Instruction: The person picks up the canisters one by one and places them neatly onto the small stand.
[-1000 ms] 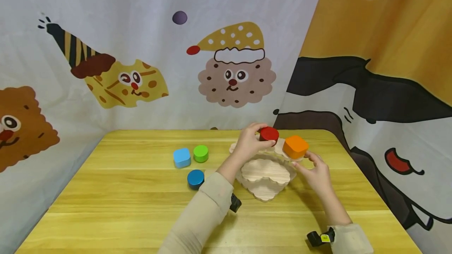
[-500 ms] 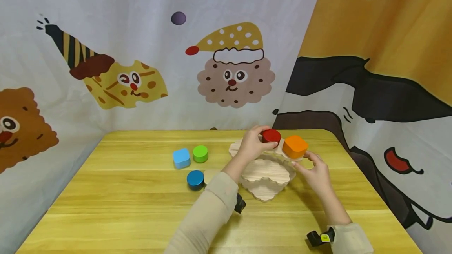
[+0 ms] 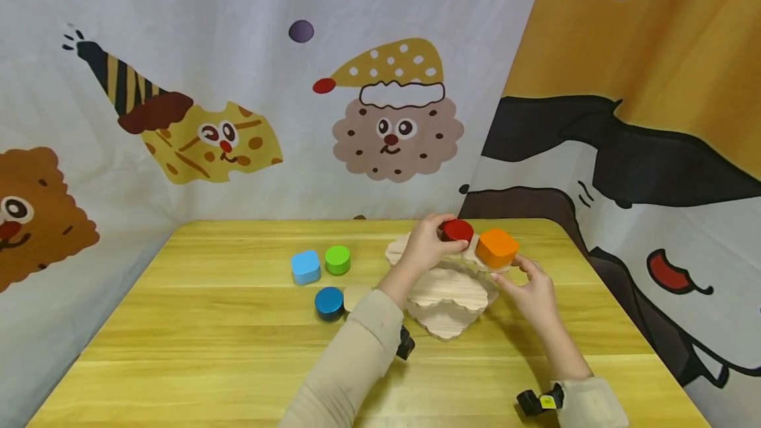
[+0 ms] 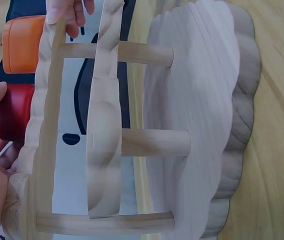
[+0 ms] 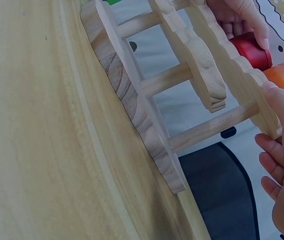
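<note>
A wooden stand with scalloped tiers [image 3: 448,286] joined by round pegs rises from the table. On its top tier, an orange block [image 3: 498,248] sits at the right end. Beside it my left hand [image 3: 423,243] pinches a red round block [image 3: 458,230], which rests on that tier in the left wrist view [image 4: 15,112]. My right hand [image 3: 532,290] grips the right end of the top tier between thumb and fingers, close to the orange block; in the right wrist view the thumb lies on the tier's edge [image 5: 269,112].
Left of the stand on the wooden table [image 3: 196,322] are a light blue block [image 3: 306,267], a green round block [image 3: 337,260], a dark blue round block [image 3: 329,303] and a cream block [image 3: 357,296], partly behind my left sleeve. A printed curtain [image 3: 250,32] hangs behind.
My left hand has moved slightly to the right with the red block, bringing it nearer the orange one. The right hand has stayed in place.
</note>
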`<control>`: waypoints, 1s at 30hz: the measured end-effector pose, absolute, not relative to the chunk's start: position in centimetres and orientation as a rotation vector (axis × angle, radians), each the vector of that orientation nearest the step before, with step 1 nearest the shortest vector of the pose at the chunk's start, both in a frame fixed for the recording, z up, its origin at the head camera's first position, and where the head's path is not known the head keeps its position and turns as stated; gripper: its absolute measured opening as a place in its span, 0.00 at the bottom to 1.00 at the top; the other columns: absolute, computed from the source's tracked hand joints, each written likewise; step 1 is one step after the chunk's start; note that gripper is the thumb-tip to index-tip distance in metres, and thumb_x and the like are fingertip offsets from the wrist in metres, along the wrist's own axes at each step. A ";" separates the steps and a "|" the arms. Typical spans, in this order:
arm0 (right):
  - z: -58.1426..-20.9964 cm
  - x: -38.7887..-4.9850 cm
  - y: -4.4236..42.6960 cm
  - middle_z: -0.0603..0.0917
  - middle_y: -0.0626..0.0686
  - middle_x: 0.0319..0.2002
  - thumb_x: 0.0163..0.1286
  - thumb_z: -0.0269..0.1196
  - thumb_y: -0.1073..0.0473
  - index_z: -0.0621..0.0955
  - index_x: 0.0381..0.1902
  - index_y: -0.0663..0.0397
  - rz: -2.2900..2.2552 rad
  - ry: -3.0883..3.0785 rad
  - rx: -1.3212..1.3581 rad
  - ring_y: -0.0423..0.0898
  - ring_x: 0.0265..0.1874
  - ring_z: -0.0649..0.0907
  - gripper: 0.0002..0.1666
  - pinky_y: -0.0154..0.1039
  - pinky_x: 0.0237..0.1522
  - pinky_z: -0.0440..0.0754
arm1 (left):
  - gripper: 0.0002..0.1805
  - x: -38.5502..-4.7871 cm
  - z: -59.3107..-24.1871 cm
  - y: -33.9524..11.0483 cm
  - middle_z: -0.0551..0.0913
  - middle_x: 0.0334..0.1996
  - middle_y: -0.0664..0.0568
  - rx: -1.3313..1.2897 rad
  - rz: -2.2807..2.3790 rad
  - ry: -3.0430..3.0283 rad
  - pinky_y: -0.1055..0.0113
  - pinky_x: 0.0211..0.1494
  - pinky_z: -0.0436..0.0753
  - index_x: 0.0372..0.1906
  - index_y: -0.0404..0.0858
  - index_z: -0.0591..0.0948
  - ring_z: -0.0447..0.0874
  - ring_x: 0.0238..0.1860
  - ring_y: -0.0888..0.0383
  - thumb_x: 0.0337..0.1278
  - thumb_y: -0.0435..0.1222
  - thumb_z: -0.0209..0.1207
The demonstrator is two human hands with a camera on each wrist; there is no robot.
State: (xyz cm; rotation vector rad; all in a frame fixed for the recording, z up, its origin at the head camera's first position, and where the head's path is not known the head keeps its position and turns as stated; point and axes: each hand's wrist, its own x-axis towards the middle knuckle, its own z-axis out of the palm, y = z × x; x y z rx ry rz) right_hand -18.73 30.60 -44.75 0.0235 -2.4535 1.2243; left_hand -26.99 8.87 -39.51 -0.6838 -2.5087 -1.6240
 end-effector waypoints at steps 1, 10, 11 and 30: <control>-44.7 -18.7 30.6 0.74 0.68 0.55 0.59 0.71 0.53 0.75 0.55 0.69 1.224 -2.453 0.025 0.65 0.55 0.70 0.32 0.63 0.54 0.67 | 0.32 -27.0 -39.5 8.9 0.78 0.50 0.48 -0.680 -1.618 -2.513 0.75 0.39 0.78 0.60 0.37 0.77 0.77 0.38 0.62 0.48 0.41 0.72; -44.8 -18.7 30.6 0.74 0.68 0.55 0.59 0.71 0.53 0.75 0.55 0.69 1.231 -2.457 0.011 0.66 0.56 0.70 0.33 0.63 0.55 0.67 | 0.36 -26.5 -39.2 8.6 0.77 0.52 0.47 -0.686 -1.641 -2.552 0.74 0.43 0.78 0.64 0.37 0.73 0.78 0.44 0.58 0.48 0.43 0.72; -44.8 -18.7 30.6 0.74 0.68 0.55 0.59 0.71 0.53 0.75 0.55 0.69 1.233 -2.457 0.011 0.66 0.56 0.70 0.33 0.63 0.55 0.67 | 0.37 -26.4 -39.2 8.6 0.76 0.52 0.47 -0.690 -1.650 -2.553 0.74 0.44 0.78 0.64 0.37 0.73 0.78 0.45 0.57 0.48 0.43 0.72; -44.8 -18.7 30.5 0.75 0.68 0.54 0.59 0.72 0.55 0.75 0.55 0.71 1.231 -2.446 0.010 0.66 0.55 0.70 0.33 0.62 0.55 0.67 | 0.39 -24.0 -36.9 6.4 0.74 0.59 0.50 -0.621 -1.750 -2.419 0.59 0.57 0.76 0.67 0.40 0.71 0.73 0.57 0.56 0.48 0.44 0.72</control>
